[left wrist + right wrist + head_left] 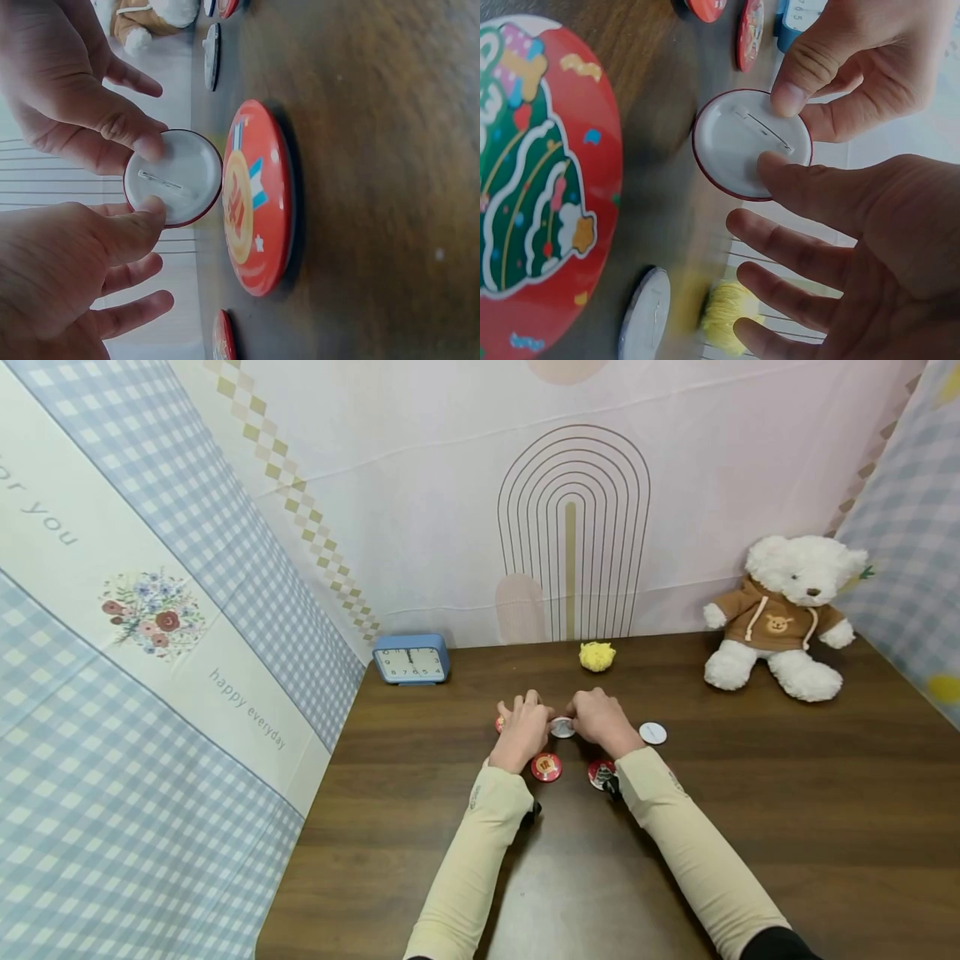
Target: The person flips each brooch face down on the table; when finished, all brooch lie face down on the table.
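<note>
A round button badge (562,727) is held between the two hands, its white back and safety pin facing the wrist cameras. My left hand (522,731) pinches one side of its rim, with thumb on the back. On the opposite side my right hand (802,225) pinches it likewise, other fingers spread. In the left wrist view, a red badge with a medal picture (255,199) lies close by the held one. A red Christmas-tree badge (547,187) lies near the right wrist. Another red badge (499,723) is partly hidden by the left hand.
A badge lying white back up (652,732) is right of the right hand. Along the back of the wooden table (420,827) stand a blue clock (411,660), a yellow fluffy ball (597,657) and a white teddy bear (783,618) in a brown hoodie.
</note>
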Available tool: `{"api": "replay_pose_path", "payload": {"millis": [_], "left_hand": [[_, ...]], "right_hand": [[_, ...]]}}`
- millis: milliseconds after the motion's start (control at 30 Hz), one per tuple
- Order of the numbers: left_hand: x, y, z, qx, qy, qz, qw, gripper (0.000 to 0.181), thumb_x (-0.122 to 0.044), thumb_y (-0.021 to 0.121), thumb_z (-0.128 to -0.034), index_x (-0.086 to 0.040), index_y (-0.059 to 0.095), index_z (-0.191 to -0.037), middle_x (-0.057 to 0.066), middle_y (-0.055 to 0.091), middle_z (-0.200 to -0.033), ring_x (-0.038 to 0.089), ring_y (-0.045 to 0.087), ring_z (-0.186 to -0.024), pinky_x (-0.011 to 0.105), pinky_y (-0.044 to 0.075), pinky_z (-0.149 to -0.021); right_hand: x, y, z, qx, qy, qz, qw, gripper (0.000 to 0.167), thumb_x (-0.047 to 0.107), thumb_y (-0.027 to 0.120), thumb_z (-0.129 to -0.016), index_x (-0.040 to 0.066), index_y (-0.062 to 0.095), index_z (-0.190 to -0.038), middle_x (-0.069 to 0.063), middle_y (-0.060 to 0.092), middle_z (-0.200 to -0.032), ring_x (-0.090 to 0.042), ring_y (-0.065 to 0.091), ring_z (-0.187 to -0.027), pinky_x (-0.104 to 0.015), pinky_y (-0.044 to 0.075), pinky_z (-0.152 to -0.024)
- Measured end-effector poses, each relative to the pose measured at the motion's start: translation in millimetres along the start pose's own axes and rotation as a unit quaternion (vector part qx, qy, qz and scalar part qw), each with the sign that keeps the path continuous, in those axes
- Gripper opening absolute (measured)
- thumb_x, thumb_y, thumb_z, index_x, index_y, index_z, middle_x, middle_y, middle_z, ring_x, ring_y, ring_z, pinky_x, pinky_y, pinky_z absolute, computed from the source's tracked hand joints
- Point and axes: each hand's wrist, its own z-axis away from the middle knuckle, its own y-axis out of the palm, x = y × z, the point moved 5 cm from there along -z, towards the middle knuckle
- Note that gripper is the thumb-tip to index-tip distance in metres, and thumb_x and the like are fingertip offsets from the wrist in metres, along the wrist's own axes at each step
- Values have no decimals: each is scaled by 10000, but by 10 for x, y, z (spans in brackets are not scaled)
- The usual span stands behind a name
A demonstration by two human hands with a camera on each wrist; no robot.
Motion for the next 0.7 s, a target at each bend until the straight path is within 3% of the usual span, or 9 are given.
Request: {"api": "replay_pose_path", "payload": {"millis": [700], "left_hand": [[62,98,-75,232,-217,35,9995,163,-198,677,-946,-181,764,-1083,107,595,-1130,335,571,-1041,634,368,-902]], "right_hand": [[-22,87,-100,-20,248,-35,9997,158,22,692,-844,103,704,-709,-74,646,-756,-306,573,-773,-508,495,-682]]}}
